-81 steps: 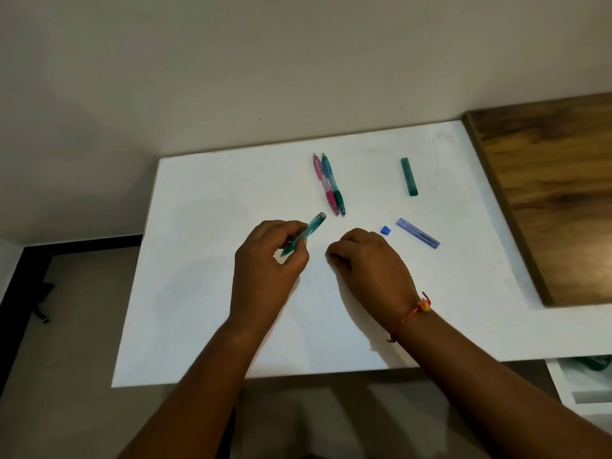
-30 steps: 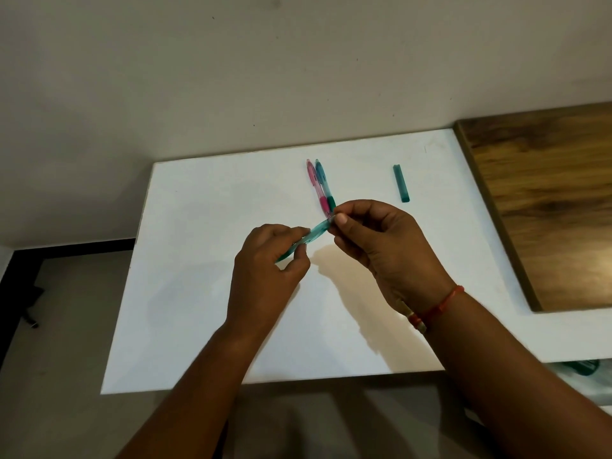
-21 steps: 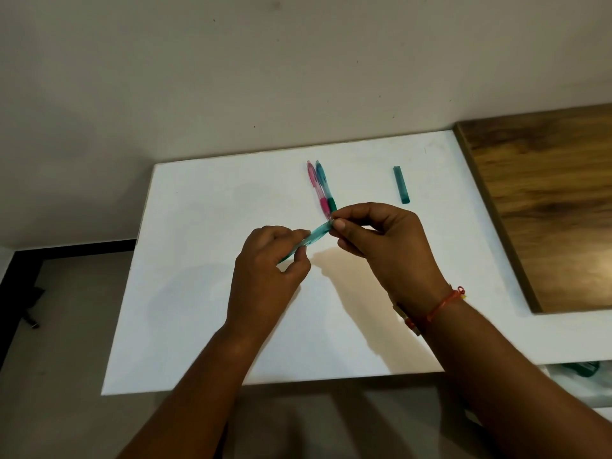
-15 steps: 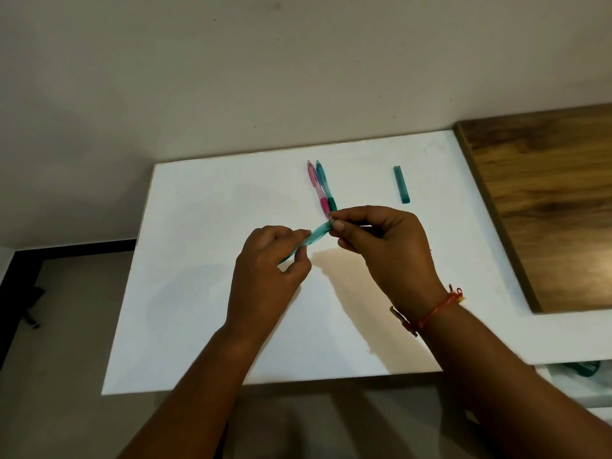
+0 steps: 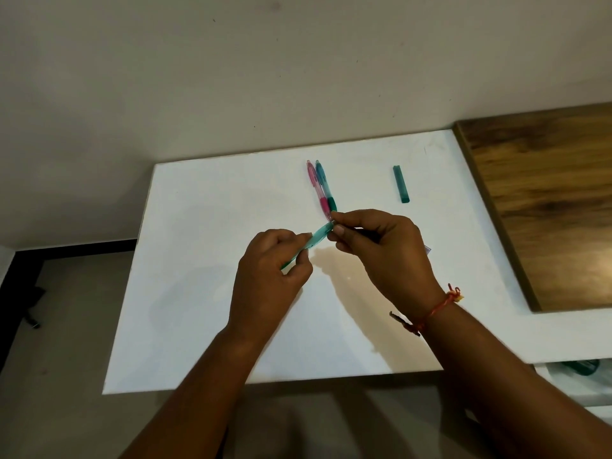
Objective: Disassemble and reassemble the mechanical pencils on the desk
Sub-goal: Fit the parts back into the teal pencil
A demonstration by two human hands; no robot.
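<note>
Where the barrel [image 5: 319, 238] sits: centre of the frame, raised off the desk [image 5: 198, 293] and slanting from lower left up to the right, so that its upper end meets the right hand.
Left hand [image 5: 268, 279]: we curl fingers and thumb round the barrel's lower half and hold it steady as the fixed piece.
Right hand [image 5: 381, 250]: we pinch thumb and forefinger narrow at the barrel's upper end, on a thin dark part [image 5: 366, 231] that runs back under the fingers. We cannot tell what it is, but we judge that it goes into the barrel.
Pink pencil [image 5: 316, 187], teal pencil [image 5: 326, 187]: whole, touching side by side just above the hands, kept out of the working space.
Green piece [image 5: 400, 183]: upper right of the desk, well apart, untouched.
Change over 2.7 s: earlier our right hand lies low on the desk beside a blue bit and a violet tube [image 5: 428, 249]. Now it is lifted to the barrel and covers that spot, leaving only the tube's tip in sight.
Change over the last half-second: almost none.
</note>
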